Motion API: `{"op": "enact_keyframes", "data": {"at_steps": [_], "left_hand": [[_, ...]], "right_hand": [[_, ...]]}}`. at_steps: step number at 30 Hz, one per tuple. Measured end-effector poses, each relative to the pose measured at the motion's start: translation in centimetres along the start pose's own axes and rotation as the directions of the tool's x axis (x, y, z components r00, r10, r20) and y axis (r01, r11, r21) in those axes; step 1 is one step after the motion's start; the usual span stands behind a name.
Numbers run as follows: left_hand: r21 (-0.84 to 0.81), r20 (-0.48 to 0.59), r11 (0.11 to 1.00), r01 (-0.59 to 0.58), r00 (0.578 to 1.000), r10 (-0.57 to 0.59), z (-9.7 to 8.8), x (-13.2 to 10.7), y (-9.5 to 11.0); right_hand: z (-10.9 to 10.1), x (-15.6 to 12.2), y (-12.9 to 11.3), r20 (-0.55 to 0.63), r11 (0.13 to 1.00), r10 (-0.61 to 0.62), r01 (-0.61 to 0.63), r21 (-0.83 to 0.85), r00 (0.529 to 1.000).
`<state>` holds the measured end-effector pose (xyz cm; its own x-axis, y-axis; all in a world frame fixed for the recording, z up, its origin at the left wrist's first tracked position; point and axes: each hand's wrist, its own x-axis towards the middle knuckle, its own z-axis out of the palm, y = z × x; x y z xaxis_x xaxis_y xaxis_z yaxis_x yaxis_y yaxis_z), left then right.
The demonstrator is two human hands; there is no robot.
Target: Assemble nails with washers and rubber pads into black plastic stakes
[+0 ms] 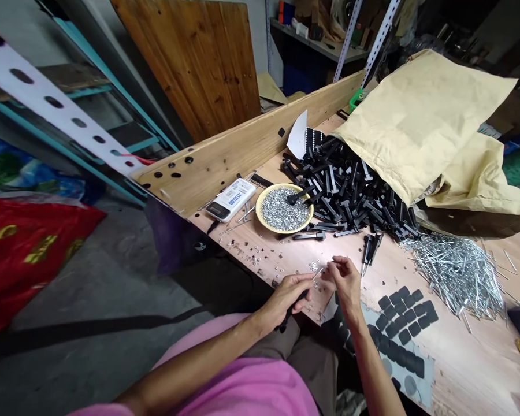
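Observation:
My left hand [289, 296] is closed around a black plastic part [302, 296], mostly hidden by the fingers. A thin metal pin [318, 273] points out past the fingertips toward my right hand. Thumb and fingers of my right hand [345, 282] are pinched together near the pin's tip; anything between them is too small to make out. Just beyond the hands lies a little cluster of small metal washers [314, 267] on the wooden table [264, 271]. A yellow bowl [260, 222] full of such small metal pieces stands farther off, a black part resting in it.
Behind the bowl spreads a heap of black plastic parts [351, 196]. Metal pins [459, 277] are piled at right, below a large paper sack [424, 115]. Black pads [409, 315] lie on a sheet by my right forearm. A white device [231, 199] sits near a wooden side board [242, 138].

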<state>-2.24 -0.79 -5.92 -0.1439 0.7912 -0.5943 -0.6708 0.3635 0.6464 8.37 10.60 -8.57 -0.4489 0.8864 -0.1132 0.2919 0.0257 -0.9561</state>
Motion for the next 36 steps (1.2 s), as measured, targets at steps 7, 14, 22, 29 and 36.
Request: {"op": "enact_keyframes", "data": {"at_steps": [7,14,22,29,36], "left_hand": [[0.115,0.183,0.991,-0.062,0.982,0.040,1.4,0.2,-0.7],[0.146,0.262,0.987,-0.072,0.965,0.032,1.8,0.3,-1.9],[0.269,0.270,0.961,-0.065,0.963,-0.010,2.3,-0.1,-2.2],[0.404,0.301,0.908,-0.108,0.953,-0.021,2.7,-0.5,-1.3],[0.402,0.356,0.911,-0.098,0.933,-0.056,2.7,-0.9,-0.9]], "right_hand": [[-1.1,-3.2,-1.1,-0.192,0.960,0.141,-0.087,0.266,0.971],[-2.1,-4.9,-0.1,-0.268,0.983,0.029,0.022,0.184,0.963],[-3.7,-6.4,0.4,-0.159,0.809,-0.536,0.450,-0.378,0.829],[-5.3,-7.0,-1.5,-0.044,0.746,-0.589,0.522,-0.414,0.807],[-6.1,-7.4,-2.5,-0.033,0.785,-0.525,0.468,-0.406,0.851]]}}
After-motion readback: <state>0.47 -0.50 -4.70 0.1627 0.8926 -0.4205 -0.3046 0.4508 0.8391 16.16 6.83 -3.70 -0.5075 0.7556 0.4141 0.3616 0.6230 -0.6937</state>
